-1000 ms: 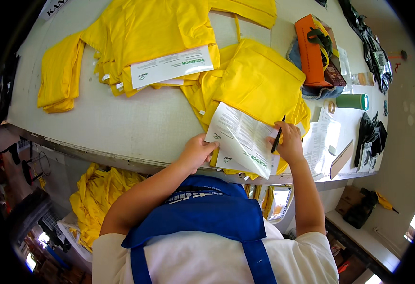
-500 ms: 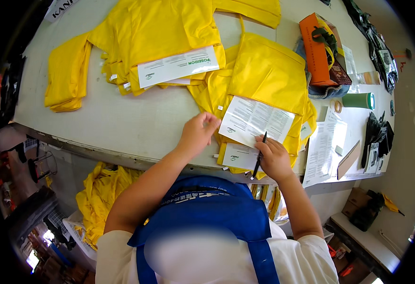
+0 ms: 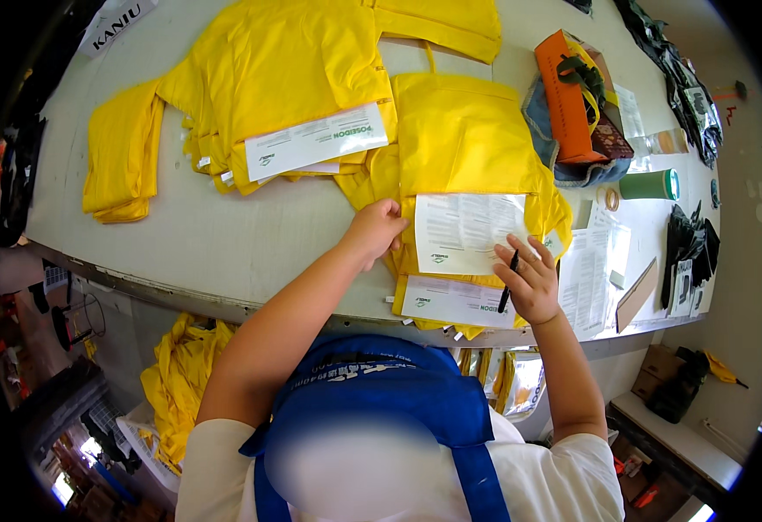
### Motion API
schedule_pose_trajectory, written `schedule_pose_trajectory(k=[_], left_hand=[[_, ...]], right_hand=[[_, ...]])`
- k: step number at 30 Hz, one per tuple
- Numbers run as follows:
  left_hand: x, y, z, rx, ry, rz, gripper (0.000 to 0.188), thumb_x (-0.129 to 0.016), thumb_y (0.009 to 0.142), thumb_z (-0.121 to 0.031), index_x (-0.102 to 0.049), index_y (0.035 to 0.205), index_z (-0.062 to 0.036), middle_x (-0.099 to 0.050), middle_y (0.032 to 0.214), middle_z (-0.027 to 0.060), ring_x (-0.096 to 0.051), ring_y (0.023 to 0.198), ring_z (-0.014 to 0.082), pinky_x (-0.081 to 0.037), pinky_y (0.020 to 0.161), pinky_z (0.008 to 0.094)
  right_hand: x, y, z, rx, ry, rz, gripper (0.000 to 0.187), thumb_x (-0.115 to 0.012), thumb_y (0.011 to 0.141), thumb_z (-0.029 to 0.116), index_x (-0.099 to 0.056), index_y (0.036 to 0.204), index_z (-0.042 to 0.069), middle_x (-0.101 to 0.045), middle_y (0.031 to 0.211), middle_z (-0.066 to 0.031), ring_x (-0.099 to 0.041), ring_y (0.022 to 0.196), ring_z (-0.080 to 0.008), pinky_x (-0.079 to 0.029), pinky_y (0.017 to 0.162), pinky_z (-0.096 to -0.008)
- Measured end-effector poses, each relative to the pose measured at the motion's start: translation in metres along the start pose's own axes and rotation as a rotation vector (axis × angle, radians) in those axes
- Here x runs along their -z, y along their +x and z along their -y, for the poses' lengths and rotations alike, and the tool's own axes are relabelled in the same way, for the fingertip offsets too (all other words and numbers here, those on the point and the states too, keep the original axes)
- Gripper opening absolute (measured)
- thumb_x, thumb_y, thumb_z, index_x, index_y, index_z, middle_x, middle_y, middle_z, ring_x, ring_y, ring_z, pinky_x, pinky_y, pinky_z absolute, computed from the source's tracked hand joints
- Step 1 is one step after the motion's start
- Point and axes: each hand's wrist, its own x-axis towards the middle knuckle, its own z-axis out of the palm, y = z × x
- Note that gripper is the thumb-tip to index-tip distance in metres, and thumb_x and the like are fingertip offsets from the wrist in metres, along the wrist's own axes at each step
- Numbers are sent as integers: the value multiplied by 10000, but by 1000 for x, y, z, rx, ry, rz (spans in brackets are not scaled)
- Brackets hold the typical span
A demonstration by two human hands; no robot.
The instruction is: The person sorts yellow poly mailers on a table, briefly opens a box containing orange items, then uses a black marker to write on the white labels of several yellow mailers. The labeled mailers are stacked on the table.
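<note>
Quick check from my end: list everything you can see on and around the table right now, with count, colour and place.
Table: one, grey-white, fills the middle.
Garments: several stacks, yellow, across the table top.
Sheet: one, white, printed, on the near stack.
Slip: one, white, on the left stack.
Lower slip: one, white, at the table's near edge.
Papers: a few, white, right of the near stack.
Box: one, orange, far right.
Cylinder: one, green, right side.
Cloth pile: one, yellow, below the table, left.
Pen: one, black, in the right hand.
Left hand: on the near stack's left edge.
Right hand: on the sheet's right edge.
</note>
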Motion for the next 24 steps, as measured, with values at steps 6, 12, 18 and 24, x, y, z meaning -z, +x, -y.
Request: schedule_pose_trajectory(k=[6,12,18,24], left_hand=[[3,-3,5,64,-75,46,118,-488,876,-70,-553,973,-91,-504,700,-34,-427,527,45,-310,450,206],[15,-5,19,67,-44,117,128,-513,896,-103,-574,997,-55,-491,666,-11,-420,497,61,-307,415,214],[12,-23,25,86,-139,188,137,-536,889,-110,-563,996,-29,-492,654,-10,-446,489,51,-277,391,200],[24,-42,33,136,-438,207,197,-541,873,-81,-531,1055,-6,-574,802,35,-482,501,57,-266,353,182]], right_hand=[[5,15,8,110,111,-13,114,-626,734,96,-624,848,107,-676,991,-66,-652,961,-224,-499,773,-320],[2,-1,-12,79,13,-15,97,-600,744,90,-620,838,105,-680,975,-63,-652,965,-228,-502,794,-334],[-52,11,-11,-210,93,70,186,-611,727,35,-614,906,88,-673,1014,-58,-621,986,-259,-489,830,-361],[-37,35,16,-399,418,72,284,-660,729,33,-630,1005,93,-633,854,-63,-571,831,-266,-419,808,-377]])
